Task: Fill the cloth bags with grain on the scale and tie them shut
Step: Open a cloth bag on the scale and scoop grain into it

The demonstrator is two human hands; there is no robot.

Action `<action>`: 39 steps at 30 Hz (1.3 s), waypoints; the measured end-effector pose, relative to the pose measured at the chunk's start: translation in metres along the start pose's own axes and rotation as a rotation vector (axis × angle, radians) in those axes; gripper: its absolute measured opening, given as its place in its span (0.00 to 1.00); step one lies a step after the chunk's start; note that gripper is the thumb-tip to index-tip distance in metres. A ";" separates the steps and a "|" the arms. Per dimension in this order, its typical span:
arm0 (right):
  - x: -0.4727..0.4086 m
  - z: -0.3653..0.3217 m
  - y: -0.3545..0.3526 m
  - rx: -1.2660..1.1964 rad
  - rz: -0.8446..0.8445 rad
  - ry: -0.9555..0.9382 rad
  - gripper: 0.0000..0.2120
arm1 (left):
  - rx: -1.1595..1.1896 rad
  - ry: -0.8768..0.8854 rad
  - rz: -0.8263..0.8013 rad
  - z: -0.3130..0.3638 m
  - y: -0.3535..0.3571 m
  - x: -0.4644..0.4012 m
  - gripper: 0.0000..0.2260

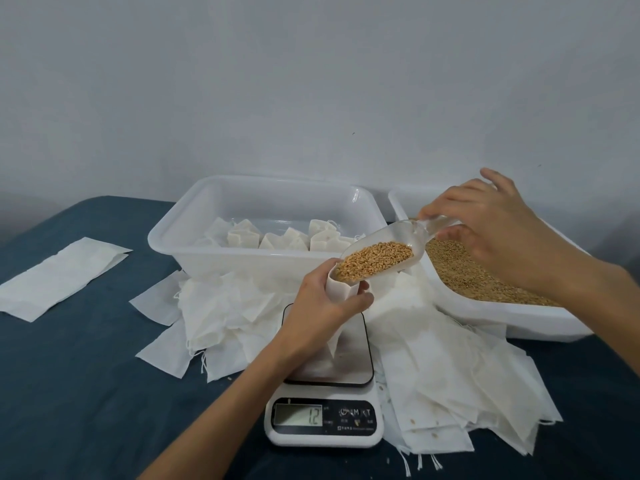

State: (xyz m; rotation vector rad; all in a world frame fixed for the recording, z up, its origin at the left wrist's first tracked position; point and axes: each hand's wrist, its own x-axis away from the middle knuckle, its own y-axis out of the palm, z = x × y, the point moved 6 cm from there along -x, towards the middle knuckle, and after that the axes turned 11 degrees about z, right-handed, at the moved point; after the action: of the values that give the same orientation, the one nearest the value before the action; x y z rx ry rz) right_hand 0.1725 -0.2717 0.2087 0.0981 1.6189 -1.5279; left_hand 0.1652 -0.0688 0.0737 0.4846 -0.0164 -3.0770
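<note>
Bag (341, 294) being held open over scale (329, 379) by left hand (322, 303); scoop (381, 254) being pinched by right hand (491, 230). Grain best tipped slowly, display being watched.

Open passage: dark blue cloth-covered table (86, 393), front left. Obstructions: white digital kitchen scale (325, 420) at centre; loose white cloth bags (450, 368) heaped either side; two white plastic tubs (242, 261) along the back wall.

scale (325, 422) display reads 12, button labels blurred
</note>
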 end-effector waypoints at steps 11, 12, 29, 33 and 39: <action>0.005 0.003 0.004 -0.005 0.013 -0.002 0.14 | -0.041 -0.022 0.001 -0.004 0.001 0.000 0.10; 0.006 0.003 0.004 -0.005 0.016 -0.007 0.14 | -0.046 -0.022 0.003 -0.004 0.001 0.000 0.10; 0.006 0.004 0.004 0.019 0.043 -0.032 0.15 | -0.037 -0.023 0.013 -0.003 0.001 0.000 0.10; 0.006 0.005 0.004 0.022 0.047 -0.037 0.14 | -0.028 -0.023 0.011 -0.003 0.000 0.000 0.09; 0.005 0.003 0.003 0.028 0.060 -0.050 0.14 | -0.017 -0.018 0.013 -0.003 0.000 0.000 0.09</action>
State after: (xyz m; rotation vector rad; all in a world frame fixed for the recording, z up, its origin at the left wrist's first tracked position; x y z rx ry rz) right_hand 0.1728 -0.2756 0.2033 0.1219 1.5421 -1.4954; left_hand 0.1664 -0.0689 0.0714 0.4546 0.0063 -3.0664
